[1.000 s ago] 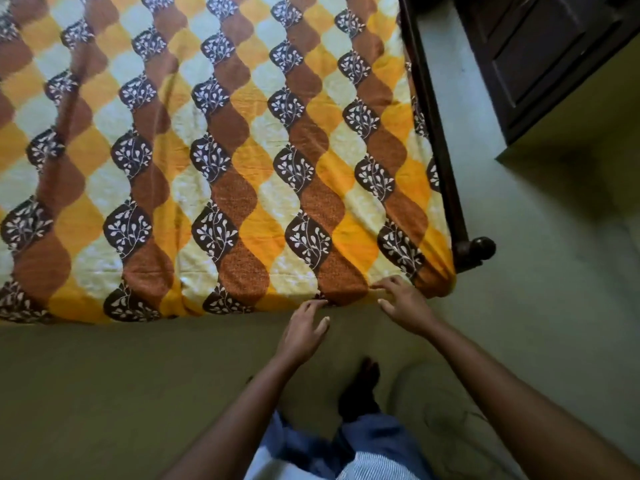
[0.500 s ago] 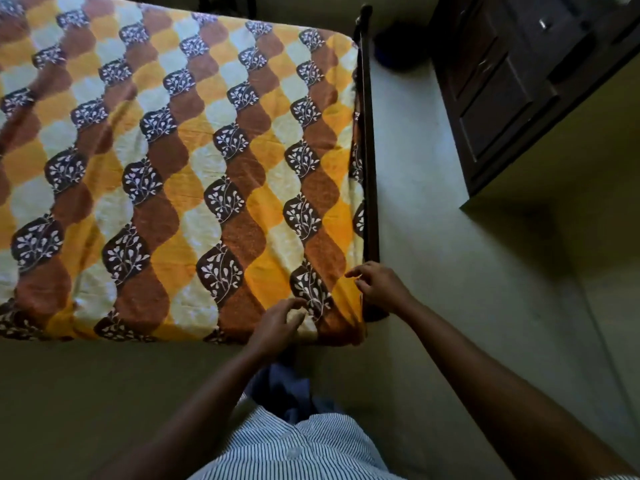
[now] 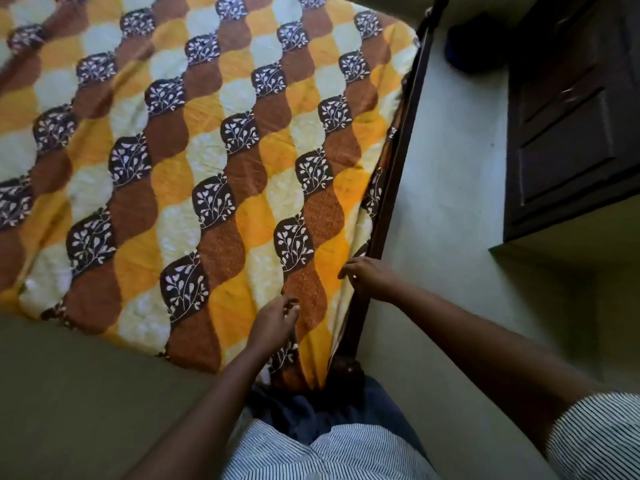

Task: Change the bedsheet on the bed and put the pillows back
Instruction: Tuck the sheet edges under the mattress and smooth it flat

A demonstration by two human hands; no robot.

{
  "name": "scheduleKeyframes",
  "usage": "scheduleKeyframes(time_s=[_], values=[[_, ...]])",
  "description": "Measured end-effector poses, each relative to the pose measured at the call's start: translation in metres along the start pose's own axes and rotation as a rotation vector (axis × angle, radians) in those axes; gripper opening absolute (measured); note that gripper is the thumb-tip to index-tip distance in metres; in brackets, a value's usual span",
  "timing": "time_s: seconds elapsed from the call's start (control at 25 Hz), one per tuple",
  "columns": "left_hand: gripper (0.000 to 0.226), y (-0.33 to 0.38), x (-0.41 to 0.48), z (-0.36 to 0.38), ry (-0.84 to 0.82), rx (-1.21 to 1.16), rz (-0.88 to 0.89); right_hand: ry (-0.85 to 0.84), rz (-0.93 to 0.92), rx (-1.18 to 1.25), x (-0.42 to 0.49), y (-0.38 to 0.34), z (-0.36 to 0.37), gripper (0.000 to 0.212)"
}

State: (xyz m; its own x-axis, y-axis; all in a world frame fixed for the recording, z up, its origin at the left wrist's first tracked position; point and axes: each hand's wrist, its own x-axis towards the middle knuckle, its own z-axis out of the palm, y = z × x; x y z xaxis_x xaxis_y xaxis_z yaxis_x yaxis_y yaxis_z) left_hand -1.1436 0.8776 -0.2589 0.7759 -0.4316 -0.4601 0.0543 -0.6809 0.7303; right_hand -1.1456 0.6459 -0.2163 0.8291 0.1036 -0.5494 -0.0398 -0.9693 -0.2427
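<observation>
A patterned bedsheet (image 3: 214, 161) in orange, brown, cream and dark leaf motifs covers the bed and hangs over its near corner. My left hand (image 3: 275, 318) rests on top of the sheet near that corner, fingers loosely bent and slightly apart. My right hand (image 3: 369, 277) sits at the sheet's right edge, against the dark wooden bed rail (image 3: 394, 174), with fingers curled at the fabric; whether it pinches the sheet I cannot tell. No pillows are in view.
A dark wooden cabinet (image 3: 571, 126) stands to the right, with a strip of pale floor (image 3: 457, 188) between it and the bed. A dark rounded object (image 3: 474, 46) lies on the floor at the far end. More floor (image 3: 69, 393) lies left of me.
I have moved from the foot edge up to the bed's corner. Both hands rose from below the sheet's hem onto the corner: left on top, right at the rail side.
</observation>
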Motion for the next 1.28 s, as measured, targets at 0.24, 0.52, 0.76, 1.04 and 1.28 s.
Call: scheduleKeyframes(time_s=[0.24, 0.52, 0.76, 1.04, 1.28], values=[[0.032, 0.015, 0.019, 0.063, 0.201, -0.032, -0.25, -0.186, -0.354, -0.313, 0.063, 0.05, -0.005, 0.048], [0.042, 0.056, 0.023, 0.14, 0.358, 0.258, -0.492, -0.109, -0.874, -0.403, 0.115, 0.1, 0.007, 0.033], [0.01, 0.065, 0.016, 0.159, 0.533, 0.205, -0.525, -0.086, -0.965, -0.351, 0.115, 0.114, -0.009, 0.017], [0.019, 0.068, 0.019, 0.163, 0.441, 0.072, -0.653, -0.234, -0.826, -0.504, 0.111, 0.11, -0.016, 0.022], [0.056, 0.067, 0.018, 0.151, 0.154, -0.053, -0.859, -0.448, -0.731, -0.539, 0.128, 0.101, -0.015, 0.025]])
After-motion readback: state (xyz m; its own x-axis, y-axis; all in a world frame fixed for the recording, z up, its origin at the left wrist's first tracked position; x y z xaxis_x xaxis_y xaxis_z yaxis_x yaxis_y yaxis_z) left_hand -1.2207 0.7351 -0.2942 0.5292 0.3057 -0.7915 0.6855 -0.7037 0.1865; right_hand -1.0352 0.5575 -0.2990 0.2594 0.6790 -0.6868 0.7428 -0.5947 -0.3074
